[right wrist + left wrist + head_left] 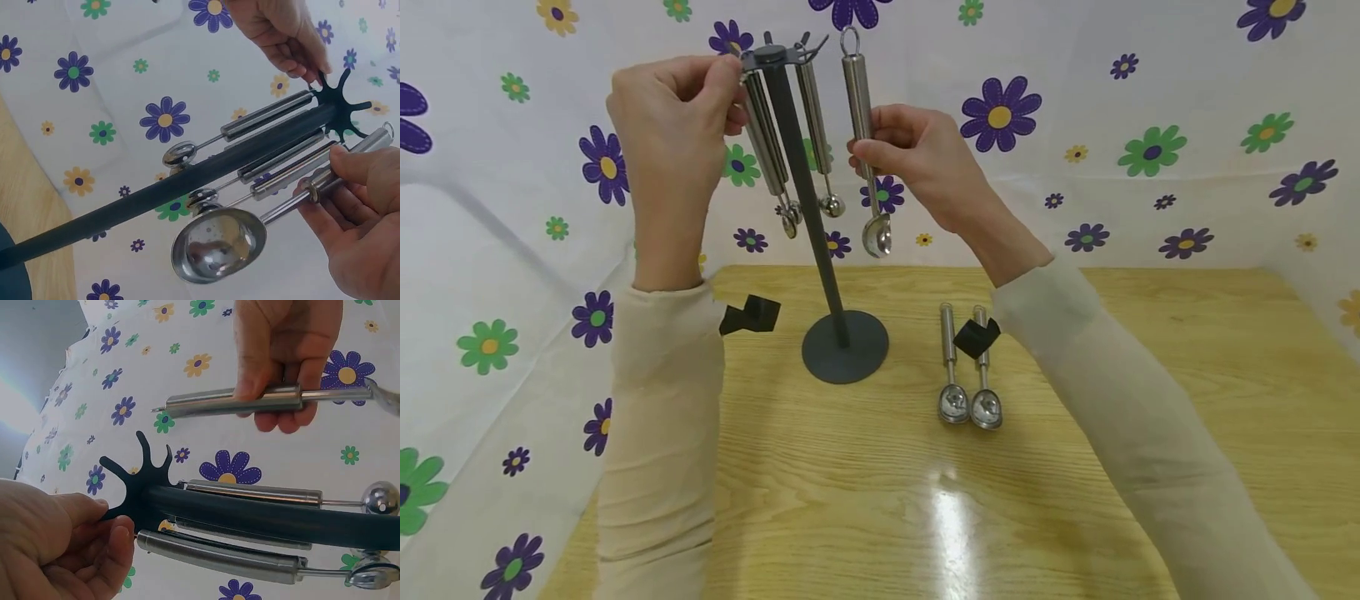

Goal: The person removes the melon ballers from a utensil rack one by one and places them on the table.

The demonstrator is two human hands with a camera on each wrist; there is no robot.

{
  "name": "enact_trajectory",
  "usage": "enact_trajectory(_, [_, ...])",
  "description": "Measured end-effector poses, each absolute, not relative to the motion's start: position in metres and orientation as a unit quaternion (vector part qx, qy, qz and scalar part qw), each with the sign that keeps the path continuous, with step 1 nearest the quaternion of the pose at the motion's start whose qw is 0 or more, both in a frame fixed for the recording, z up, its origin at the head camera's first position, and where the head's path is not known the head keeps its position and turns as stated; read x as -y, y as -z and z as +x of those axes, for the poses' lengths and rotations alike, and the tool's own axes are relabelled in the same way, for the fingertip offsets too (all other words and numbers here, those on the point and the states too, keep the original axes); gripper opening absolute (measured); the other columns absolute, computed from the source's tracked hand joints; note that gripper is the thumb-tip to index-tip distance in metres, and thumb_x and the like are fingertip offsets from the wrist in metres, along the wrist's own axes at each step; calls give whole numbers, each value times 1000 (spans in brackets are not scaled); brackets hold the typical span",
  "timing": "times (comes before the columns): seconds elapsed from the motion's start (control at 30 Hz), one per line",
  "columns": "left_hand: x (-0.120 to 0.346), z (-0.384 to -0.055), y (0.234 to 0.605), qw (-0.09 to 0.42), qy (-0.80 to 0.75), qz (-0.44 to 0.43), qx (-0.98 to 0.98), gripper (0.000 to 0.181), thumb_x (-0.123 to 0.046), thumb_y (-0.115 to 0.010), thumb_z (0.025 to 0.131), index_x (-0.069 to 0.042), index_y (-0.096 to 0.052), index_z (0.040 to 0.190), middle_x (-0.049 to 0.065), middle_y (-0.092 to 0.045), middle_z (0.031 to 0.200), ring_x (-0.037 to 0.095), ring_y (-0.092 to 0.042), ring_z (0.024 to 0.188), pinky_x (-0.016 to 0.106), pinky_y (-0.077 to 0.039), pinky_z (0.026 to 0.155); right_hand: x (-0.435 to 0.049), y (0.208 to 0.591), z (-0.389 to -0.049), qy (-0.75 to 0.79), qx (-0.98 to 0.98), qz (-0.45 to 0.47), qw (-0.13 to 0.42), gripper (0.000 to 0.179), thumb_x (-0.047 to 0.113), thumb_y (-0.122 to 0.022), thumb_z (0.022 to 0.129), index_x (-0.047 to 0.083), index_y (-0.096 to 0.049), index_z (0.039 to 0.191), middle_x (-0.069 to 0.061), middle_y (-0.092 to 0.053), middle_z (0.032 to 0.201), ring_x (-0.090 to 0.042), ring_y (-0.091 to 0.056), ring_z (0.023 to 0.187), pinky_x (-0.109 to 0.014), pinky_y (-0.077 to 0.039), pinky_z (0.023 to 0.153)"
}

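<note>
My right hand [925, 158] holds an ice cream scoop [877, 237] by its steel handle, thumb on the near side, with the bowl hanging down and the ring at the top. This scoop is beside the dark rack [805, 183], apart from its hooks. At the rack's top my left hand [673, 117] pinches one of the curved hooks [115, 512] between thumb and fingers. Several steel-handled utensils with small round heads hang from the rack, among them one utensil [219, 553] close by the left hand and another utensil [814, 125] on the pole's right side.
Two more ice cream scoops, a left one [953, 402] and a right one [987, 408], lie side by side on the wooden table [820, 483]. The rack's round base [857, 358] stands toward the table's back edge. Behind hangs a flowered cloth [1150, 108].
</note>
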State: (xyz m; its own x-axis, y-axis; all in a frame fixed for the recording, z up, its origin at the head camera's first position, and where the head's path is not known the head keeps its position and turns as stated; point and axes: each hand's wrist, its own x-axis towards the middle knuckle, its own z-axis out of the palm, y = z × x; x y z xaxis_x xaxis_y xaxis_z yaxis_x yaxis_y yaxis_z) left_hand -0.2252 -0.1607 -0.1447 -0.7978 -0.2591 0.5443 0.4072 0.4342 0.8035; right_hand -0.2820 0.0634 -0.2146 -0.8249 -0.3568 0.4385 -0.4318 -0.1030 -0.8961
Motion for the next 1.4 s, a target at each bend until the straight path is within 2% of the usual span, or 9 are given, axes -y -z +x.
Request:
enact_trajectory(0.27, [170,-228,143,308,533,-44,787,27,-24,-66,102,-4,-79,114,-5,-66,83,6,-64,74,17,-55,82,-88,227,-268,-655,711,257,2,21,3,-70,98,-1,-64,117,-13,-73,105,-28,-69,99,-36,-53,95])
enact_trajectory(0.5, [172,-228,143,305,541,-43,783,25,-22,-66,102,-3,-79,113,-4,-66,80,7,-64,72,16,-55,78,-119,245,-252,-651,724,227,-11,28,4,-72,97,2,-65,124,-11,-75,107,-28,-71,102,-40,-51,103])
enact_trajectory(0.7, [174,-230,144,305,546,-54,778,25,-23,-67,102,-4,-79,113,-4,-67,81,8,-64,72,16,-55,79,-148,260,-239,-632,751,188,-18,28,7,-73,97,0,-69,124,-7,-77,106,-23,-72,100,-34,-52,100])
enact_trajectory(0.8, [174,-230,144,306,546,-55,778,25,-23,-67,102,-5,-79,113,-4,-67,81,7,-65,73,16,-55,80,-162,269,-236,-626,762,167,-17,29,9,-72,98,-1,-68,126,-6,-77,105,-22,-74,98,-38,-51,104])
enact_trajectory(0.97, [172,-229,146,308,551,-52,774,25,-23,-67,102,-4,-79,114,-3,-66,82,7,-65,73,16,-55,80,-184,282,-229,-612,780,127,-25,34,13,-73,98,-2,-66,128,-2,-77,105,-19,-74,95,-49,-41,114])
enact_trajectory(1.2, [168,-230,146,314,548,-54,773,24,-20,-66,102,-4,-79,113,-4,-66,81,7,-64,73,17,-55,80,-211,299,-219,-599,795,91,-32,42,15,-75,97,-5,-61,132,0,-78,100,-17,-75,91,-53,-37,116])
enact_trajectory(1.4, [168,-231,147,314,547,-54,774,24,-21,-67,102,-4,-79,113,-5,-66,82,7,-64,73,17,-55,80,-227,310,-209,-582,807,88,-54,41,19,-75,98,-4,-61,129,-1,-77,101,-19,-75,94,-60,-34,116])
